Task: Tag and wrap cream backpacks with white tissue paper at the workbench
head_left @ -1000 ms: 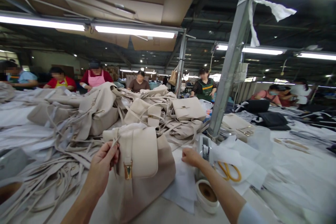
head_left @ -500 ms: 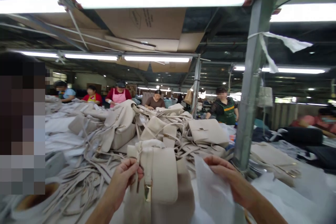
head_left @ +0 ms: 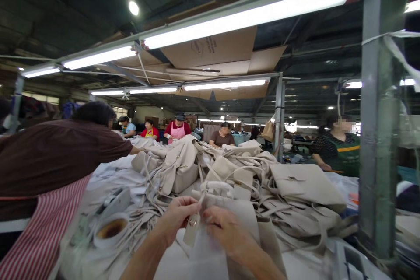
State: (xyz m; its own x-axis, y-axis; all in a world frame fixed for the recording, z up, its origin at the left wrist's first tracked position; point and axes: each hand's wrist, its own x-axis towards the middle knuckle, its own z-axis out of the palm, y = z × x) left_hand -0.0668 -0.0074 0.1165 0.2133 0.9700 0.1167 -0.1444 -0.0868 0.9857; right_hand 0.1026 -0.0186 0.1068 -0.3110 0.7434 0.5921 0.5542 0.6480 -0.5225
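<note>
Near the bottom centre, the left hand [head_left: 179,218] pinches the strap tab [head_left: 192,229] of a cream bag [head_left: 243,214], fingers closed on the tab just above its small metal stud. The right hand [head_left: 226,232] meets it from the right, fingers curled over the bag's top edge and over a thin white sheet [head_left: 206,258] that hangs in front of the bag; how firmly it grips the sheet cannot be told. The bag stands on the worktop [head_left: 305,267] at the near edge of a big heap of cream bags [head_left: 236,170] and loose straps that runs away to the far side.

Left of the hands a tape roll [head_left: 111,229] lies on the worktop. At the far left a person in a brown top and red-striped apron [head_left: 42,227] leans over, one arm stretched toward the heap. A grey post [head_left: 377,140] rises at the right, with a person in a dark dotted top [head_left: 337,148] beyond it. More people work at the far end under strip lights [head_left: 249,15].
</note>
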